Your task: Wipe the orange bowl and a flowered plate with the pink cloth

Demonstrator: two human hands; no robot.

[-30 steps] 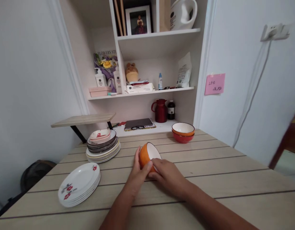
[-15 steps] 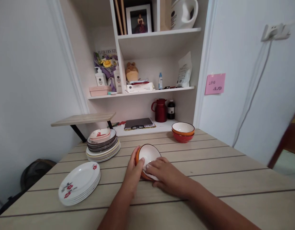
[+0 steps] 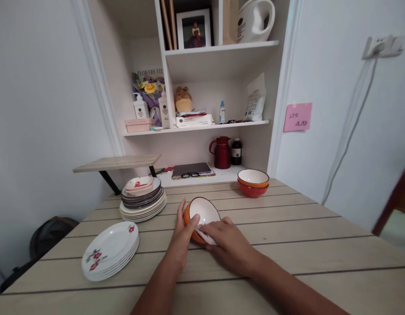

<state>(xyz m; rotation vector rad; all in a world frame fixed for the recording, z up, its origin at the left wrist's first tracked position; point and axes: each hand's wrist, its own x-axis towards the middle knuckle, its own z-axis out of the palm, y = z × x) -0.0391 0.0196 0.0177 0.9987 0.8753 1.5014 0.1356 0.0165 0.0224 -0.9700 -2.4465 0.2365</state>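
An orange bowl (image 3: 205, 211) with a white inside and dark rim is tilted up in the middle of the table. My left hand (image 3: 183, 232) grips its left side, thumb over the rim and fingers along the outside. A white cloth (image 3: 207, 236) lies over the bowl's near rim. My right hand (image 3: 223, 240) is closed on this cloth, its fingers pressed toward the inside of the bowl; part of the cloth is hidden under them.
White plates with red flowers (image 3: 110, 250) are stacked at left front. Behind them stands a pile of plates (image 3: 143, 205) topped by small pink dishes (image 3: 139, 184). An orange bowl nested in a red bowl (image 3: 253, 189) sits at back right. A red jug (image 3: 222, 153) stands beyond.
My right hand has shifted slightly left and down along the bowl's near rim with the cloth. The left hand keeps its grip; the view has moved a little.
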